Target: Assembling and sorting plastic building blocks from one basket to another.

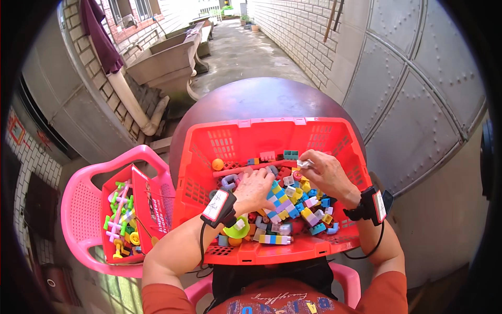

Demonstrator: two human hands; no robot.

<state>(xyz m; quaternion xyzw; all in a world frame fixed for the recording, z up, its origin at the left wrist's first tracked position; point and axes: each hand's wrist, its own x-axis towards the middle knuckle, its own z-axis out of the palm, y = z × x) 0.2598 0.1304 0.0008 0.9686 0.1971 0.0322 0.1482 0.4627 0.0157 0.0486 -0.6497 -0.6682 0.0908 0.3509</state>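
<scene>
Far to your left a pink plastic chair with a perforated back [78,209] carries a small red plastic box [117,180] standing open, filled with green, pink and yellow stick-shaped connector pieces [120,214]. Next along, resting on a round dark-red table [261,97], sits the large red plastic basket with slotted walls [272,133], and in its bottom lies a heap of small plastic building bricks in blue, yellow, pink, purple and white [295,206]. An orange ball [217,164] lies in the basket's back left corner, just beside a grey curved tube piece [228,181]. Your left hand [254,189] lies palm down on the heap, its fingers curled together into the bricks; you cannot tell from here whether they clasp a piece. A black wrist strap with a white tag [217,205] circles that wrist, and a lime-green round piece [236,229] shows just below it. Your right hand [327,175] is over the back of the heap, thumb and forefinger pinched on a small white brick [305,164]. That wrist wears a matching black strap [371,205].
</scene>
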